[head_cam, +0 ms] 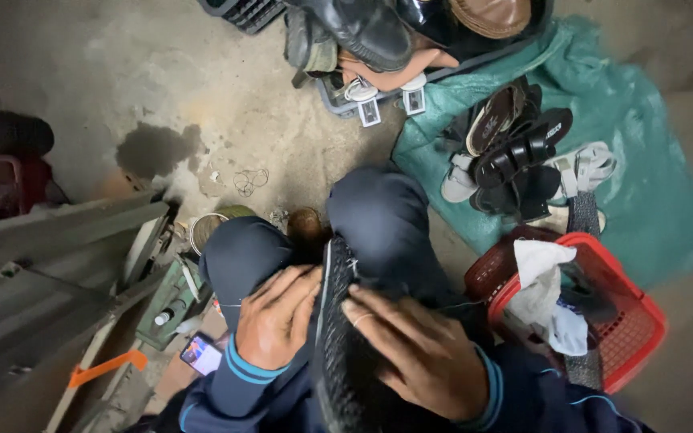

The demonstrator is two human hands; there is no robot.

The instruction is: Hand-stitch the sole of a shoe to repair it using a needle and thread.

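Head view: both hands — left hand (276,321), right hand (411,346) — lie spread, flanking the black shoe (345,353), its long axis running away between the knees.

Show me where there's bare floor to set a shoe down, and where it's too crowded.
Bare concrete floor lies open at upper left, between the dark stain and the grey crate. The green tarp has free cloth right of the sandal pile. Crowded: the red basket, the tool clutter, and the lap, where left hand and right hand press the black shoe.
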